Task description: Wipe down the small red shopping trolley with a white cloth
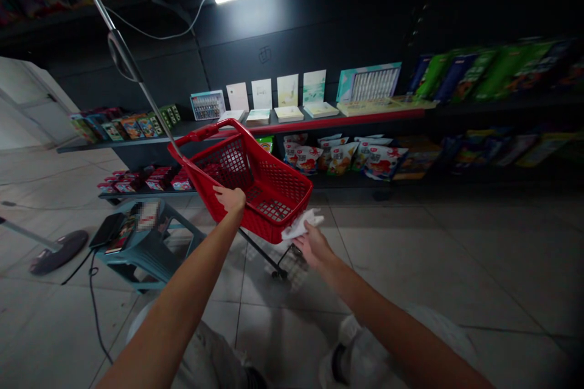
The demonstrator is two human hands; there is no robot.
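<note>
A red plastic shopping cart (274, 173) with perforated sides stands in front of me, its basket bare inside. My left hand (230, 199) rests at the cart's near side rim, with its fingers stretched out. In my right hand (314, 244) is a crumpled white cloth or tissue (303, 223), pinched between thumb and fingers. This white piece lies against the front corner of the basket. Part of the cart's wheeled frame (262, 252) shows below.
A shelf (274, 129) behind the cart bears booklets, boxed sets and snack bags (344, 155). To the left stand a blue-grey plastic stool (146, 255) with items and a cable, and a pole stand with a round base (59, 252). Tiled floor lies around.
</note>
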